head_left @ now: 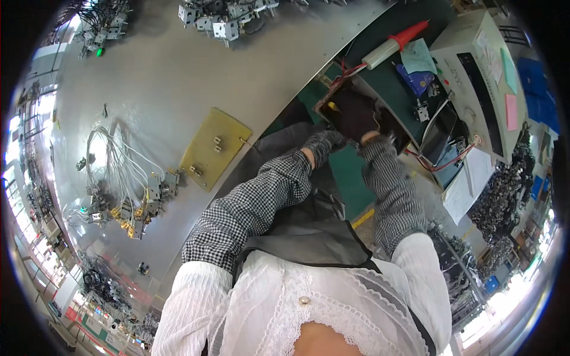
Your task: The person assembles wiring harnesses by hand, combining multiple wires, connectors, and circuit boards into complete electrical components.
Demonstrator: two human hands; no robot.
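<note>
Both my arms, in black-and-white checked sleeves, reach ahead to an open drawer-like box [385, 101] with a dark brown inside. My left hand [333, 139], darkly covered, is at the near left edge of this box; its fingers are too dark to make out. My right hand [371, 136] is at the box's near side, bent inward, with its fingers mostly hidden. A small yellow thing [333, 107] lies in the box. Whether either hand holds anything does not show.
On the metal table, a yellow board [215, 148] carries small metal parts; left of it lies a bundle of white wires [113, 148] with connectors. Metal assemblies [225, 26] sit at the back. Right stand a beige instrument [475, 77] and a red-and-white handheld tool [395, 46] with a cable.
</note>
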